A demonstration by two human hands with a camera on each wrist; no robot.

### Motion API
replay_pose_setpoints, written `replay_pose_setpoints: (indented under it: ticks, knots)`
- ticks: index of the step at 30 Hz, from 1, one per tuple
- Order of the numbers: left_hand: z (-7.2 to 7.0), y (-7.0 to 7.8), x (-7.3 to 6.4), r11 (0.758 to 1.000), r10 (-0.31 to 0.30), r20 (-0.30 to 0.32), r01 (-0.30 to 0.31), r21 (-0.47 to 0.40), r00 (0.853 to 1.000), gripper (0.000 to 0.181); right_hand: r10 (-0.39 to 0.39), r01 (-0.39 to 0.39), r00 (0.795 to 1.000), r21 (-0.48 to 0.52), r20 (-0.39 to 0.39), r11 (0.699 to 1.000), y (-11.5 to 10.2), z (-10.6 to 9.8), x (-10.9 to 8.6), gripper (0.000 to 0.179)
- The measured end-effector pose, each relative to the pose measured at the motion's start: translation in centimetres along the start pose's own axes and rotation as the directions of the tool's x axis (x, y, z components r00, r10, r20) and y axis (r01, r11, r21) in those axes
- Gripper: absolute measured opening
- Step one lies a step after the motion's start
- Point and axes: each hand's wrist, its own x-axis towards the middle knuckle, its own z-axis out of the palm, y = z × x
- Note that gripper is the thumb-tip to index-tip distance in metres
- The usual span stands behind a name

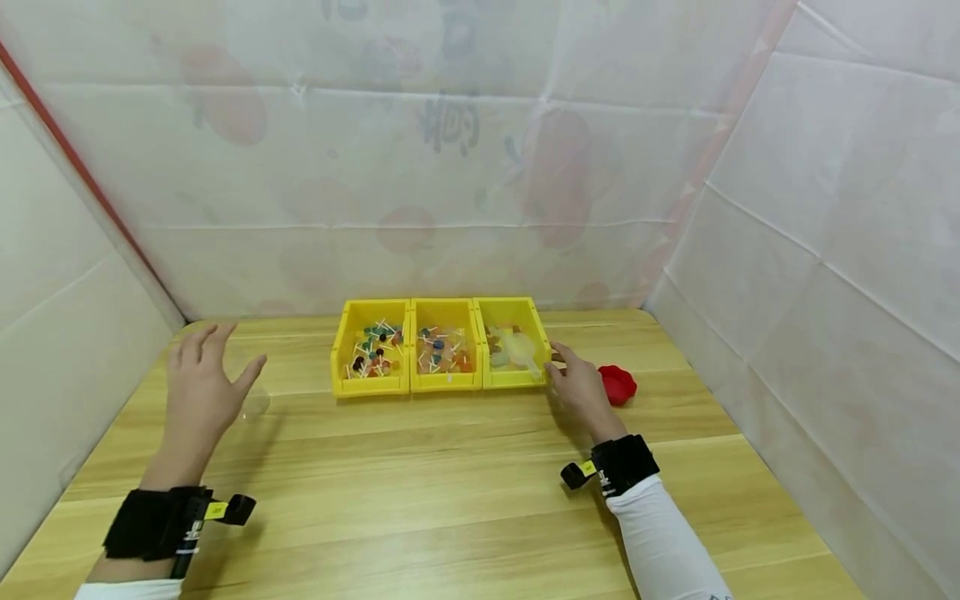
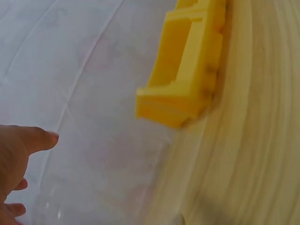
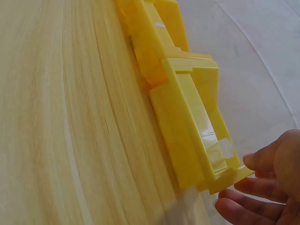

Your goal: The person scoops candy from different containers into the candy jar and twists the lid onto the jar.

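My left hand [image 1: 198,392] is raised over the left of the table, fingers spread and thumb out, holding nothing. Just beyond its thumb shows a clear, see-through round thing [image 1: 257,404], faint in the head view. On the right, my right hand [image 1: 581,387] has its thumb and loosely spread fingers [image 3: 243,211] at the outer side of the right yellow bin [image 1: 512,381]. This bin holds a pale translucent scoop [image 1: 520,348] and small pieces. Beside it stand the middle yellow bin [image 1: 446,382] and left yellow bin [image 1: 372,387], both with small colourful, white-stemmed pieces.
A red scalloped dish [image 1: 618,386] lies right behind my right hand. The three bins stand side by side near the back of the wooden table [image 1: 420,483]. White sheeting [image 1: 337,192] rises behind and at both sides.
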Motion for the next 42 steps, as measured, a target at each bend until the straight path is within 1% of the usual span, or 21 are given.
replay_pose_setpoints:
  ticks: [2, 4, 5, 9, 12, 13, 15, 18, 23, 26, 29, 31, 34, 36, 39, 42]
  knots:
    - [-0.2, -0.9, -0.3, 0.996, -0.081, 0.067, 0.083, -0.018, 0.994, 0.073, 0.002, -0.002, 1.000, -0.001, 0.004, 1.000, 0.0, -0.1, -0.1, 0.050]
    - [-0.3, -1.6, -0.5, 0.988, -0.148, 0.136, 0.154, -0.032, 0.980, 0.082, 0.001, -0.001, 1.000, -0.001, 0.009, 1.000, 0.0, -0.2, -0.2, 0.051]
    - [-0.4, -2.0, -0.6, 0.983, -0.169, 0.165, 0.177, -0.039, 0.972, 0.086, 0.002, -0.002, 1.000, 0.002, 0.014, 1.000, 0.0, -0.2, -0.3, 0.051]
    - [-0.4, -2.9, -0.9, 0.970, -0.219, 0.259, 0.240, -0.048, 0.940, 0.094, 0.003, -0.003, 1.000, 0.007, 0.030, 1.000, -0.1, -0.2, -0.3, 0.052]
    - [-0.4, -3.3, -1.1, 0.961, -0.246, 0.297, 0.271, -0.047, 0.923, 0.096, 0.000, 0.000, 0.999, 0.004, 0.037, 1.000, -0.1, -0.1, -0.2, 0.052]
    - [-0.3, -3.3, -1.1, 0.960, -0.250, 0.302, 0.276, -0.047, 0.920, 0.097, -0.003, 0.003, 0.999, 0.003, 0.038, 1.000, -0.1, -0.1, -0.2, 0.052]
    - [-0.3, -3.3, -1.2, 0.960, -0.246, 0.305, 0.275, -0.053, 0.920, 0.097, -0.007, 0.007, 0.999, 0.002, 0.038, 1.000, -0.2, 0.0, -0.1, 0.053]
    - [-0.1, -2.7, -1.3, 0.965, -0.220, 0.304, 0.251, -0.068, 0.927, 0.097, -0.007, 0.007, 0.999, -0.003, 0.033, 1.000, -0.2, 0.0, -0.1, 0.053]
    - [0.1, -1.0, -1.7, 0.971, -0.173, 0.310, 0.215, -0.108, 0.935, 0.098, -0.010, 0.010, 1.000, -0.009, 0.020, 1.000, -0.3, -0.1, -0.1, 0.053]
    - [0.2, 0.1, -1.9, 0.976, -0.138, 0.310, 0.183, -0.119, 0.941, 0.097, -0.009, 0.009, 1.000, -0.009, 0.019, 1.000, -0.4, -0.2, -0.1, 0.053]
    - [0.4, 1.1, -2.1, 0.979, -0.112, 0.318, 0.159, -0.126, 0.941, 0.098, 0.002, -0.001, 1.000, -0.009, 0.022, 1.000, -0.4, -0.3, -0.1, 0.053]
    - [0.5, 1.7, -2.3, 0.980, -0.099, 0.327, 0.149, -0.130, 0.940, 0.099, 0.003, -0.003, 1.000, -0.010, 0.027, 1.000, -0.4, -0.3, -0.2, 0.053]
    - [0.7, 2.4, -2.6, 0.979, -0.082, 0.350, 0.141, -0.147, 0.933, 0.100, 0.006, -0.006, 1.000, -0.010, 0.029, 1.000, -0.4, -0.3, -0.2, 0.053]
    - [0.9, 2.8, -2.9, 0.978, -0.068, 0.372, 0.136, -0.159, 0.926, 0.101, 0.004, -0.004, 1.000, -0.010, 0.030, 1.000, -0.4, -0.3, -0.3, 0.054]
    - [1.3, 3.2, -3.5, 0.978, -0.047, 0.389, 0.123, -0.171, 0.920, 0.100, 0.005, -0.004, 1.000, -0.012, 0.029, 1.000, -0.3, -0.3, -0.3, 0.054]
    - [1.6, 3.5, -3.9, 0.975, -0.046, 0.407, 0.129, -0.180, 0.912, 0.099, 0.007, -0.007, 1.000, -0.012, 0.029, 1.000, -0.3, -0.3, -0.3, 0.054]
